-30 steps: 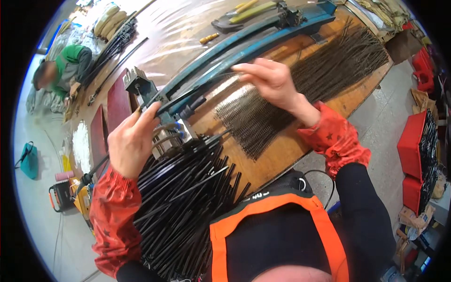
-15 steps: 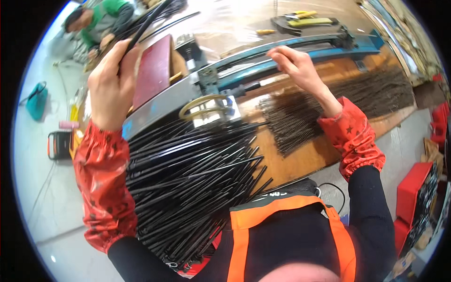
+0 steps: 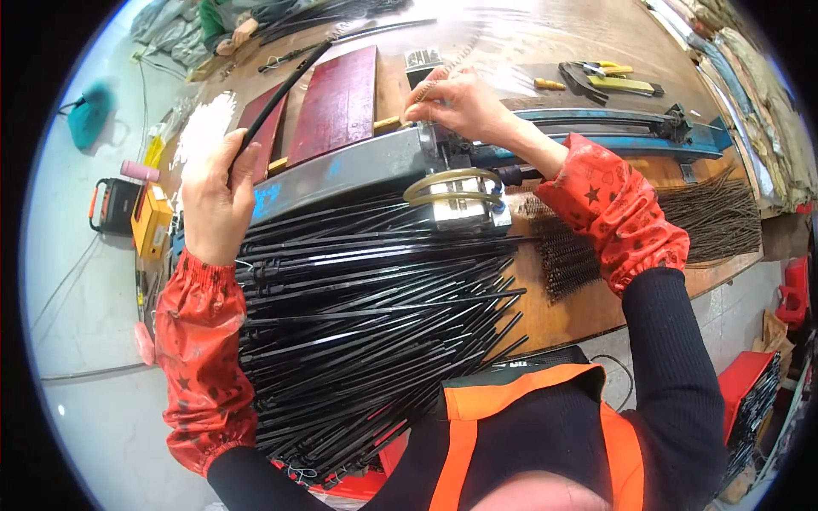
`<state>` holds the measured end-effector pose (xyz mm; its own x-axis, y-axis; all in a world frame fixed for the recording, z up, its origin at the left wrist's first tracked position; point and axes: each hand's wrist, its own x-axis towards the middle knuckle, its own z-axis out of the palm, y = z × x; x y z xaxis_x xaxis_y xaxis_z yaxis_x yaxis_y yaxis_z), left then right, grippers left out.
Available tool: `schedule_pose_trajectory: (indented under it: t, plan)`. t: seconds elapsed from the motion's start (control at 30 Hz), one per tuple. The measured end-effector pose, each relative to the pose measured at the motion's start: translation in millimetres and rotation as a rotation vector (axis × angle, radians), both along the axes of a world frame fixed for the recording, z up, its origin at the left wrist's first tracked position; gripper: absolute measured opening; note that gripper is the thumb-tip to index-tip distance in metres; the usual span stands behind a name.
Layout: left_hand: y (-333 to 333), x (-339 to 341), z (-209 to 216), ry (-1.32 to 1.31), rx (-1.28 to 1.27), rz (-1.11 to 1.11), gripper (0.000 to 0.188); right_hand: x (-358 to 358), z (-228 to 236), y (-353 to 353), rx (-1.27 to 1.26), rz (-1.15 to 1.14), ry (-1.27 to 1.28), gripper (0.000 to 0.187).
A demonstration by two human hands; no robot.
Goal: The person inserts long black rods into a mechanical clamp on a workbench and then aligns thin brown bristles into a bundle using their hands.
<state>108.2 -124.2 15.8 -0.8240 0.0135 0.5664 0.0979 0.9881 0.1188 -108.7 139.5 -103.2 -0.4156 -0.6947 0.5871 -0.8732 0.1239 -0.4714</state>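
My left hand (image 3: 217, 196) is closed round a thin black tube (image 3: 285, 92), which slants up and away to the right. My right hand (image 3: 464, 104) pinches a long thin coil spring (image 3: 462, 58) between thumb and fingers, above the metal bench rail. Just below that hand is a clamp-like machine head (image 3: 464, 209) with a yellowish hose (image 3: 452, 176) looped over it. A large heap of black tubes (image 3: 366, 332) lies in front of the machine, under and right of my left forearm. Brown coil springs (image 3: 711, 217) are spread on the wooden bench beyond my right sleeve.
A blue rail (image 3: 596, 140) runs right from the machine. Pliers and yellow-handled tools (image 3: 609, 81) lie behind it. Dark red boards (image 3: 336, 106) stand left of centre. At the far left another person's hands (image 3: 239, 38) show. A red bin (image 3: 750, 392) stands at lower right.
My right hand has moved left, from over the rail to above the machine head, and a spring now shows in it. The tube in my left hand has tilted further right. My view has shifted.
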Motion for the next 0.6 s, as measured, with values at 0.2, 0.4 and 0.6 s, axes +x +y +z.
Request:
schedule_pose_trajectory:
  t: [0.2,0.4,0.6]
  plan:
    - [-9.3,-2.9,-7.6,0.023,-0.023,-0.001,0.023,13.6,11.9,-30.4,0.327,0.072,0.155,0.028]
    - [-23.9,1.2,-14.4,-0.087,-0.026,0.016,0.022,-17.7,-6.9,57.5,0.175,-0.212,0.466,0.007]
    - [-0.2,-27.4,-59.2,-0.263,-0.081,-0.095,0.021,-44.4,-14.8,237.7,0.289,-0.592,0.463,0.006]
